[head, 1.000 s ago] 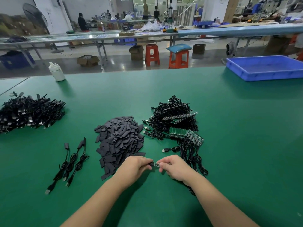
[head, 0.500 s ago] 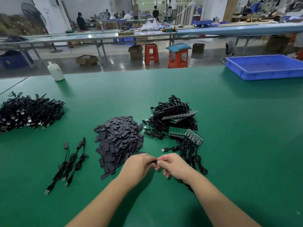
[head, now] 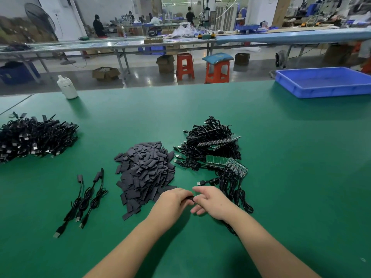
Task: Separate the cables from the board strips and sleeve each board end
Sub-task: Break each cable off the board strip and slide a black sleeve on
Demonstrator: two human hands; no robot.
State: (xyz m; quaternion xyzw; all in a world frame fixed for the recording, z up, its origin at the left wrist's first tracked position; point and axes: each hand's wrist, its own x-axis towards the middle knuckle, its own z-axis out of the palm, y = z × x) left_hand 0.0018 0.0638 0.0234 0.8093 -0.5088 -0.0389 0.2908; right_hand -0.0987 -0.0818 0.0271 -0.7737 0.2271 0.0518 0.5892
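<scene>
My left hand (head: 174,201) pinches a small black sleeve (head: 190,197) between thumb and fingertips. My right hand (head: 210,201) meets it from the other side, thumb and forefinger closed on the board end, the lower fingers loosely spread. The board end itself is hidden between my fingertips, so I cannot tell how far the sleeve is on. Its cable (head: 236,195) trails under my right wrist back toward the tangle.

The biggest risk, I judge, is that trailing cable: it lies among the other leads, and lifting my hands could drag the whole heap of cables and board strips (head: 212,145) along. Smaller risks: the sleeve could go on crooked or catch on the board's edge, or slip out of so light a pinch.

Counts, largest first: the far-left pile of cables (head: 34,137) holds too many to count, as does the heap of loose sleeves (head: 144,173). About four board strips show in the tangle, though overlap makes that unsure. Three cables with sleeved ends (head: 86,199) lie side by side to my left. One blue tray (head: 321,91) and one white bottle (head: 67,88) stand at the far edge of the green table (head: 301,177).
</scene>
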